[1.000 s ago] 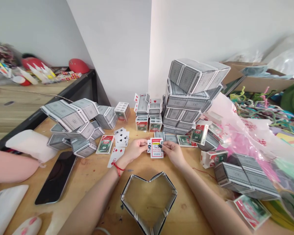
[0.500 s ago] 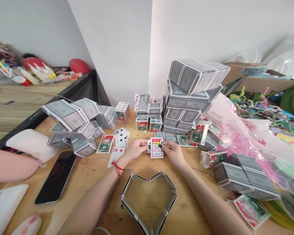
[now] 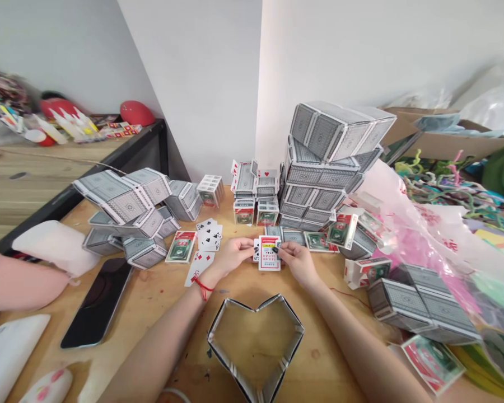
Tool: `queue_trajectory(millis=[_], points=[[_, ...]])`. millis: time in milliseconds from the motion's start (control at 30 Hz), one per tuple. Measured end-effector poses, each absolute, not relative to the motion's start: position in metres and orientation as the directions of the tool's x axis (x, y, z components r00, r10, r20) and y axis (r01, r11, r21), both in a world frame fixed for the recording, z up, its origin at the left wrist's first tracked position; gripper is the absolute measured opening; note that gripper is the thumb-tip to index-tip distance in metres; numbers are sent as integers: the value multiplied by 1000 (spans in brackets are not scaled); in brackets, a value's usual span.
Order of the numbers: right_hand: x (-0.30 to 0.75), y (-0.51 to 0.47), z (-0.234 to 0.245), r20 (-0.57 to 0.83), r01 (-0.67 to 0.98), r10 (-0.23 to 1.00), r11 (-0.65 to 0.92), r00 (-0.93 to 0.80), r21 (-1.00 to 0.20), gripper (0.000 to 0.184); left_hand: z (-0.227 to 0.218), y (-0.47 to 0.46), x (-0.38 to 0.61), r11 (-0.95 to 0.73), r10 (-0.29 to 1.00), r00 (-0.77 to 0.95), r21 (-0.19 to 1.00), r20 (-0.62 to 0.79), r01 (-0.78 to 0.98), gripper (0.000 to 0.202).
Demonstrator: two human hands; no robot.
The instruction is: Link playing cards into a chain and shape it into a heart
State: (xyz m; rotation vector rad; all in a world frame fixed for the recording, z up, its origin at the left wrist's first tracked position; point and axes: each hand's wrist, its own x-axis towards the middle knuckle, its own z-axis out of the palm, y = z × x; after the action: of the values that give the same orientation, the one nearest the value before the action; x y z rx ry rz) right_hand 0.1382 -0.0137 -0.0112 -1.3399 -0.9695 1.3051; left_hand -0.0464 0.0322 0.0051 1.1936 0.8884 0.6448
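My left hand (image 3: 231, 254) and my right hand (image 3: 296, 258) meet over the wooden table (image 3: 159, 296), both pinching a small stack of playing cards (image 3: 269, 253) whose top card has a red and white face. A red string is tied round my left wrist. Just in front of my forearms lies a heart-shaped frame folded from cards (image 3: 256, 341). A few loose cards (image 3: 205, 240) lie face up left of my left hand.
Folded card blocks are heaped at the left (image 3: 126, 212) and stacked high at the back (image 3: 331, 157). Card boxes (image 3: 180, 247) lie about. A dark phone (image 3: 96, 302) lies at the left, near another person's arm (image 3: 21, 285). Pink plastic bags (image 3: 411, 235) and craft clutter fill the right.
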Motion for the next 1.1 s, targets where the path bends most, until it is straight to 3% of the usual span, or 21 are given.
queue_trajectory(millis=[233,533,667,800,933,1100], points=[[137,-15,-9,-196,-84,975,-187,107,-979,37,0,32,-43,210,847,494,977,-194,25,14],[139,-14,-8,-190,-80,979,-184,78,-980,35,-1,32,-42,213,854,470,974,-222,72,14],[138,-16,-13,-121,11,987,-122,107,-992,33,-3,30,-42,114,892,417,980,-174,165,16],[133,-21,-16,37,234,986,-2,164,-972,31,5,26,-40,31,911,392,967,-131,252,17],[124,-29,-13,287,573,944,145,165,-807,32,10,21,-37,-60,940,340,965,-31,256,18],[109,-34,-15,592,861,806,315,-21,-400,27,2,15,-30,-173,966,238,936,101,306,19]])
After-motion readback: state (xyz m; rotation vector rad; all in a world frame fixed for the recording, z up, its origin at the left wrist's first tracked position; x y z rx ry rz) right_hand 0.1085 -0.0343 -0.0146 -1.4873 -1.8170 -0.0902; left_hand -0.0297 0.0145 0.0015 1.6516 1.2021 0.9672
